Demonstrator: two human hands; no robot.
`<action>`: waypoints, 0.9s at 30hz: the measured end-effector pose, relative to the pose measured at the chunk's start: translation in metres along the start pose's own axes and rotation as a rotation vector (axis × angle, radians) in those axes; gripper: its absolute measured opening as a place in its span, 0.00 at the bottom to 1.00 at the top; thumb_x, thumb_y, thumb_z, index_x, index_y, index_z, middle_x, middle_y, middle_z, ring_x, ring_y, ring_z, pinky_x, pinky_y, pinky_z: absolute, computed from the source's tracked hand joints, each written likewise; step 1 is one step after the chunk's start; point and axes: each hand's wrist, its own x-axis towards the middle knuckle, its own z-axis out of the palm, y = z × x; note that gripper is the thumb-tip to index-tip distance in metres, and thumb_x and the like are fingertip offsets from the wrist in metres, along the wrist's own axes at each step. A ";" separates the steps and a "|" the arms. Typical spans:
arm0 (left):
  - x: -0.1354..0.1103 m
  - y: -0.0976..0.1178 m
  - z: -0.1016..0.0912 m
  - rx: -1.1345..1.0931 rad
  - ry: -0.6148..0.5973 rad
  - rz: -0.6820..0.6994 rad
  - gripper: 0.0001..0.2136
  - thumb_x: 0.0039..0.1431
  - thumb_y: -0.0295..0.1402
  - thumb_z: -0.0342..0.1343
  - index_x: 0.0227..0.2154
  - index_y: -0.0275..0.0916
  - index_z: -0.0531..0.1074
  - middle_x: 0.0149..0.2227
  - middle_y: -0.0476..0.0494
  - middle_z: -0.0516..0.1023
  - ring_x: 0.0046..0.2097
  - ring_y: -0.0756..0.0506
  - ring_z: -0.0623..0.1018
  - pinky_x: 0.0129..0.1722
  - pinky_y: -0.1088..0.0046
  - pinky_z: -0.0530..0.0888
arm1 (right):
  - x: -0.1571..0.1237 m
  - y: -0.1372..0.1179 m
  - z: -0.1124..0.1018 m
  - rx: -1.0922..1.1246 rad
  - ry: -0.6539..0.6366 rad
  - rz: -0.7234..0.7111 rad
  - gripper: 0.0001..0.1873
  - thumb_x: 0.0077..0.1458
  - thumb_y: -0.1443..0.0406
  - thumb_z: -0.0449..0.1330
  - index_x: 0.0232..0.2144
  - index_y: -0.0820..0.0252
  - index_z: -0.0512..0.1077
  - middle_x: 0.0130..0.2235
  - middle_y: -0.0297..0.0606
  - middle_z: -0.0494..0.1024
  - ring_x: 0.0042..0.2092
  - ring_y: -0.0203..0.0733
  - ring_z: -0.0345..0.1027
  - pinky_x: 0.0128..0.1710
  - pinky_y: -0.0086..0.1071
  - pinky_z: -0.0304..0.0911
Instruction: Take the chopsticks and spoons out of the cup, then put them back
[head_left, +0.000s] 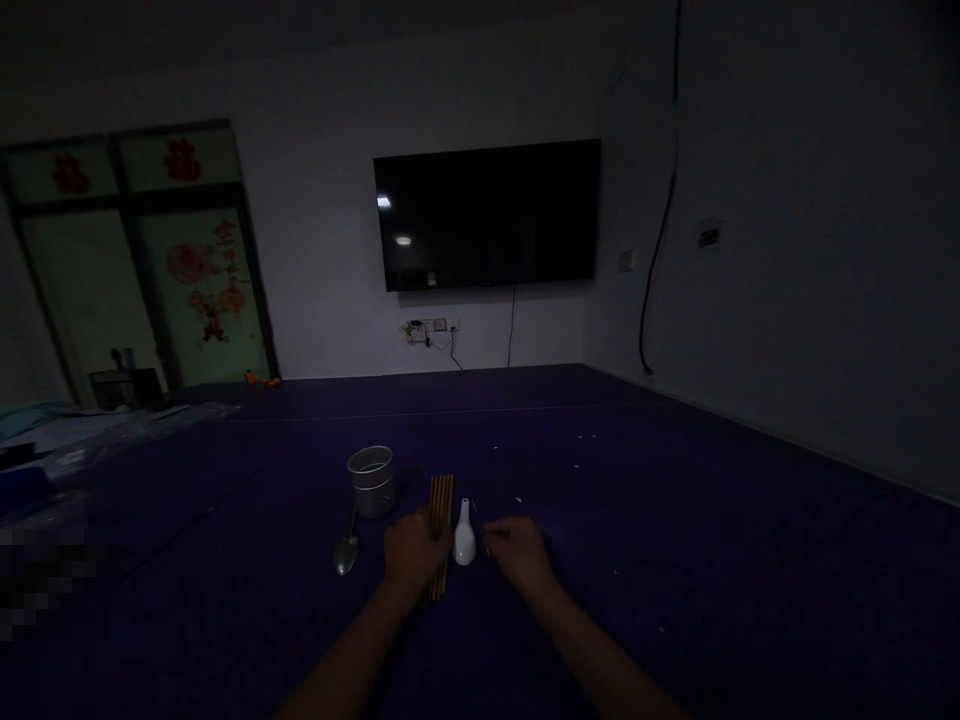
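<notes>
We've got our left hand (415, 550) over the chopsticks (442, 490), can't tell if it's gripping. The white spoon (465, 543) sits between our hands. Our right hand (519, 551) is curled, too dark to tell if it's holding anything.

Remotely, I record a cup (373, 496) left of the chopsticks (442, 491), a tablespoon (346, 554) before the cup, a soup spoon (465, 546) right of the chopsticks, a television (489, 215) on the wall (319, 310) behind.
</notes>
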 end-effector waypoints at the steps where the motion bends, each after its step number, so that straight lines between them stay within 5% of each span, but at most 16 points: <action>1: 0.000 0.000 0.000 -0.002 0.001 0.001 0.19 0.56 0.45 0.47 0.41 0.38 0.72 0.40 0.39 0.79 0.42 0.42 0.78 0.37 0.71 0.67 | 0.001 0.002 0.002 0.035 -0.001 0.026 0.13 0.45 0.72 0.52 0.19 0.63 0.77 0.20 0.34 0.75 0.24 0.35 0.68 0.22 0.23 0.53; 9: 0.001 -0.001 0.001 0.007 0.009 -0.006 0.20 0.57 0.46 0.47 0.44 0.38 0.71 0.41 0.39 0.79 0.44 0.41 0.77 0.38 0.71 0.68 | 0.005 0.013 0.009 0.147 -0.002 0.098 0.14 0.43 0.72 0.50 0.18 0.64 0.76 0.19 0.36 0.76 0.23 0.34 0.69 0.21 0.22 0.56; 20: -0.001 0.001 -0.002 0.013 -0.006 0.000 0.18 0.57 0.45 0.47 0.42 0.39 0.72 0.40 0.39 0.79 0.42 0.42 0.77 0.37 0.71 0.67 | 0.004 0.006 -0.001 -0.063 0.022 -0.011 0.12 0.36 0.76 0.52 0.15 0.62 0.74 0.19 0.34 0.75 0.25 0.35 0.68 0.23 0.23 0.51; 27: 0.000 0.000 0.000 0.018 -0.013 0.005 0.19 0.57 0.45 0.47 0.44 0.39 0.71 0.41 0.40 0.78 0.43 0.42 0.77 0.38 0.71 0.68 | -0.001 0.001 0.000 -0.166 0.014 -0.077 0.11 0.41 0.75 0.54 0.22 0.61 0.77 0.27 0.38 0.79 0.30 0.38 0.72 0.28 0.24 0.55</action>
